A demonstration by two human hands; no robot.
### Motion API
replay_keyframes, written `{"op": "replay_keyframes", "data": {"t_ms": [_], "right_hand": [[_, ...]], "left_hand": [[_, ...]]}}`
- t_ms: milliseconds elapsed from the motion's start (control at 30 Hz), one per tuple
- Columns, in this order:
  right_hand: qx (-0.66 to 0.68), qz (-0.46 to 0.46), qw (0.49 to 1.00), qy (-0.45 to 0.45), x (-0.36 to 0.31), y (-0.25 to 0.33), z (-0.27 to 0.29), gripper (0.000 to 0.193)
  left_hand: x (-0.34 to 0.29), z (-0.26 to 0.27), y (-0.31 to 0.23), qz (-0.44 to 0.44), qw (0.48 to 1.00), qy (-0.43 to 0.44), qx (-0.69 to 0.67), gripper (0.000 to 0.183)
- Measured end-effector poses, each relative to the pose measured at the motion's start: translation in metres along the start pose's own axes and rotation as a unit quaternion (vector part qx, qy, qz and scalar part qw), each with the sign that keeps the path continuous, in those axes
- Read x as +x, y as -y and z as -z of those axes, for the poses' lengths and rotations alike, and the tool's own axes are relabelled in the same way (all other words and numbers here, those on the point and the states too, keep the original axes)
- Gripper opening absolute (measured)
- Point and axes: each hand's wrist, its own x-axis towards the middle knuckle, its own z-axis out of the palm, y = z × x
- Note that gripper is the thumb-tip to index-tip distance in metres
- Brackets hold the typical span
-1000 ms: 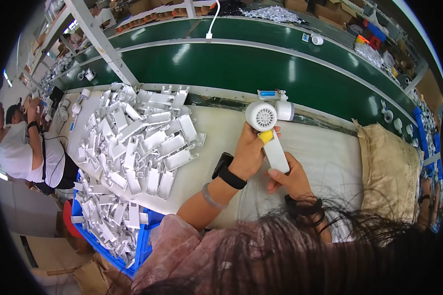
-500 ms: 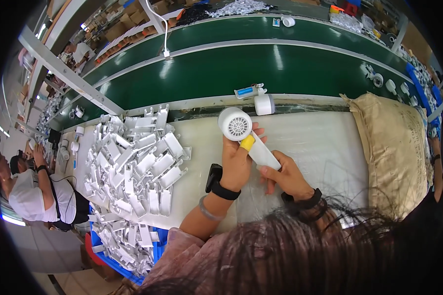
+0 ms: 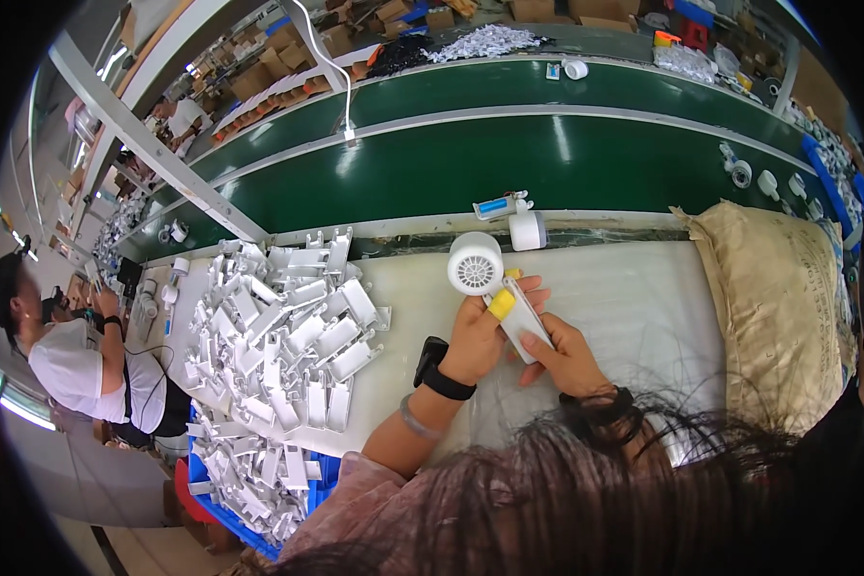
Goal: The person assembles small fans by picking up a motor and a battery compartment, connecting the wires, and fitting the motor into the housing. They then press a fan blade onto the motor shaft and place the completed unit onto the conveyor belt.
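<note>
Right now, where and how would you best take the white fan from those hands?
Likely by the smooth sidewall of its round head, from the far-left side. The left hand is at its neck and the right hand at the handle's near end, leaving the head free. The grille faces the wearer.

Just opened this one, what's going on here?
A person holds a white device with a round grilled head in both hands above a pale work surface. The left hand supports it just below the head; the right hand grips the handle's lower end. To the left lies a heap of white plastic parts, with more in a blue bin. Beyond the hands, a white cylinder sits by the green belt.
</note>
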Motion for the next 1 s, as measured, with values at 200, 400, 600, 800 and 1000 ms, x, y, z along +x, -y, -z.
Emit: {"op": "replay_keyframes", "data": {"t_ms": [200,400,600,800,1000], "right_hand": [[-0.106,0.062,0.992,-0.026,-0.004,0.003,-0.009,0.034],[0.004,0.092,0.994,-0.054,0.002,-0.003,-0.002,0.036],[-0.118,0.153,0.976,-0.104,0.002,-0.01,0.0,0.036],[-0.194,0.171,0.958,-0.125,0.0,-0.006,-0.004,0.034],[-0.252,0.138,0.953,-0.095,0.0,-0.01,-0.005,0.032]], "left_hand": [[0.005,0.011,0.002,0.039,0.998,0.043,-0.032,0.044],[0.002,0.001,0.011,0.061,0.997,0.044,0.008,0.043],[0.005,0.009,0.022,0.05,0.998,0.026,-0.002,0.04],[0.002,0.005,0.019,0.016,0.997,-0.01,0.081,0.038],[0.001,-0.007,0.005,0.004,0.999,-0.042,-0.025,0.037]]}}
